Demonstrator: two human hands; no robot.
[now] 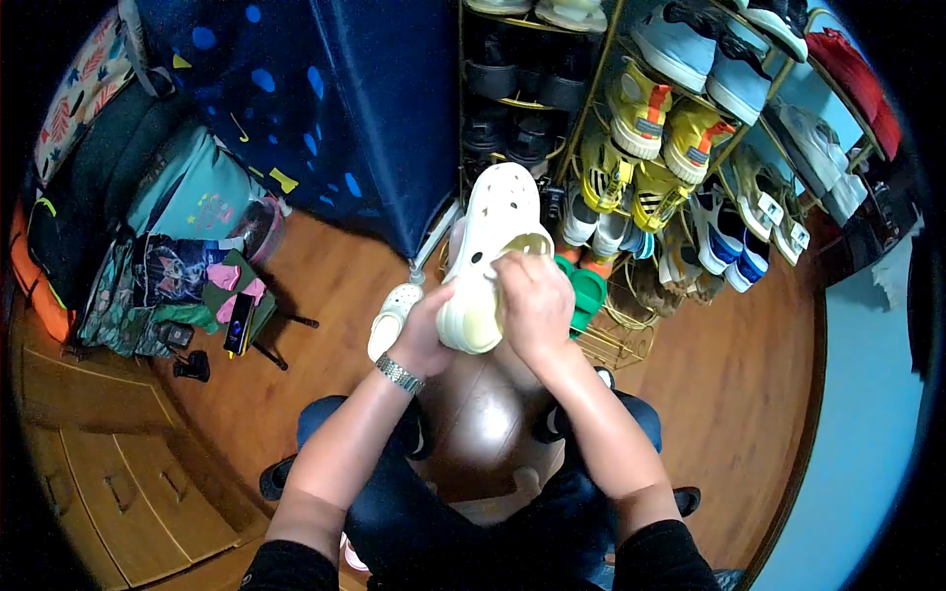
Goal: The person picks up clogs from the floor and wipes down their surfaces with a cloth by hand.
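Observation:
A white clog (501, 204) with holes in its toe is held up in front of me, toe pointing away. My left hand (424, 333) is wrapped around its heel end from the left side; a metal-band watch (398, 374) sits on that wrist. At the clog's opening, my right hand (535, 303) has its fingers curled and pressed together against the right side. Whatever those fingers pinch is hidden. Behind my left hand, a second white clog (396, 313) is visible lower down, near the foot of the blue cover.
A gold wire shoe rack (591, 108) with several pairs of shoes stands ahead and right, green slippers (588, 300) low on it. A dark blue cover (365, 108) hangs at its left. Bags and a phone (237, 325) are at left, above wooden drawers (123, 492).

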